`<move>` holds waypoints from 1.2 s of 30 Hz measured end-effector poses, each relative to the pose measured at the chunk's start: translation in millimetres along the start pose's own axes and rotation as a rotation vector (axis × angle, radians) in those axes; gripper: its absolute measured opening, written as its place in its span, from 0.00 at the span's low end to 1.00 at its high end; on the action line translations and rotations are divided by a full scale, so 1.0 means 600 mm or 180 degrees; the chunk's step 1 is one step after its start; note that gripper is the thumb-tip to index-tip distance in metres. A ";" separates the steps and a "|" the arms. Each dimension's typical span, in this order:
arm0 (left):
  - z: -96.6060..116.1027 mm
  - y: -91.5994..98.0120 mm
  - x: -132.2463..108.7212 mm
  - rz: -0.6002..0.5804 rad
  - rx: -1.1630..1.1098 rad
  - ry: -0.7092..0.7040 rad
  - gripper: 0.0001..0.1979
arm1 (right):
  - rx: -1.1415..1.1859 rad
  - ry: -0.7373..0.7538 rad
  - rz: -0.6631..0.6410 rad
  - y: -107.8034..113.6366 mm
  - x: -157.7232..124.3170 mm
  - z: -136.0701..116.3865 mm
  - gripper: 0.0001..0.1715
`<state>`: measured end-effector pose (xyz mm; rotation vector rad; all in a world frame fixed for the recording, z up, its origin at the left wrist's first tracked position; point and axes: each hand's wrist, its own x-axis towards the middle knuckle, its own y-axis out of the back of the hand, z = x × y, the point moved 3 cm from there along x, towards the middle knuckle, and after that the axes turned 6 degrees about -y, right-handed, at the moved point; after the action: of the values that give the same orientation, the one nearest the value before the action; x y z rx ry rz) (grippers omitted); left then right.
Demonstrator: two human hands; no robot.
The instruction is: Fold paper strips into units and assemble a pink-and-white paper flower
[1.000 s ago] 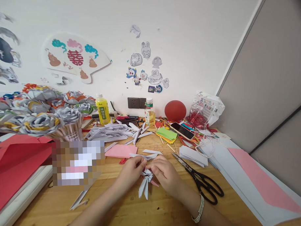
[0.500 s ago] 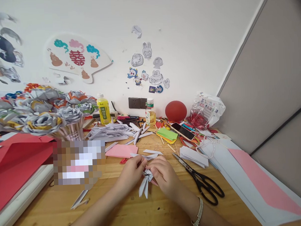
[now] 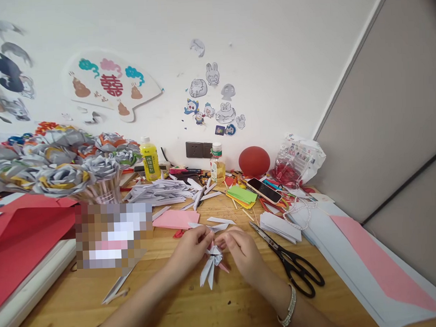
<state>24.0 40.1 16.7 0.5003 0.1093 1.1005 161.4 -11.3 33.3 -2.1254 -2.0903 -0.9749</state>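
Observation:
My left hand (image 3: pixel 192 245) pinches a small folded paper piece (image 3: pixel 212 264) between thumb and fingers. White pointed flaps hang down from this piece, and a pink point sticks out at its lower right. Close on the other side is my right hand (image 3: pixel 240 251), its fingers curled and their tips at the upper edge of the same piece. Part of the paper is hidden behind the fingers. Just beyond the hands lie loose white folded strips (image 3: pixel 220 221) and a pink paper stack (image 3: pixel 175 218). Black-handled scissors (image 3: pixel 287 261) rest to the right of my right hand.
A heap of white folded paper (image 3: pixel 161 190) lies toward the wall. Nearby stand a yellow bottle (image 3: pixel 149 158) and a clear bottle (image 3: pixel 217 163). A phone (image 3: pixel 264 190) sits beside green paper (image 3: pixel 241 194). Paper flowers (image 3: pixel 63 176) fill the left back.
My right hand has shifted slightly right and loosened from around the folded paper, so more of it shows. My left hand keeps its pinch in nearly the same place.

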 end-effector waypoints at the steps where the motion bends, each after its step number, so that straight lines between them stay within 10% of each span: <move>1: -0.002 0.000 0.000 0.0023 -0.0010 0.0004 0.15 | -0.0002 0.0003 -0.0071 0.000 -0.001 0.000 0.20; 8: -0.004 0.001 -0.002 0.0177 -0.0188 0.0046 0.15 | 0.0276 -0.0226 -0.0203 0.005 0.001 0.001 0.20; 15: 0.007 -0.008 -0.003 -0.0518 -0.0322 -0.0212 0.13 | 0.0823 -0.0828 -0.0254 0.010 0.008 0.023 0.13; 22: -0.002 -0.003 -0.001 0.0032 -0.0823 -0.0024 0.15 | 0.1357 -0.1065 -0.0793 -0.010 0.008 0.042 0.11; 31: 0.017 0.004 -0.003 0.0193 -0.1037 0.0092 0.16 | 0.1172 -0.1025 -0.0107 -0.012 0.010 0.036 0.02; 36: 0.031 0.005 -0.014 0.0590 -0.0612 -0.0041 0.13 | 0.0243 -0.0390 0.0077 -0.007 0.010 0.012 0.16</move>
<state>24.0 27.8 32.8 0.3494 -0.0552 1.2744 160.3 -2.4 28.2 -2.2203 -2.1117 -0.7678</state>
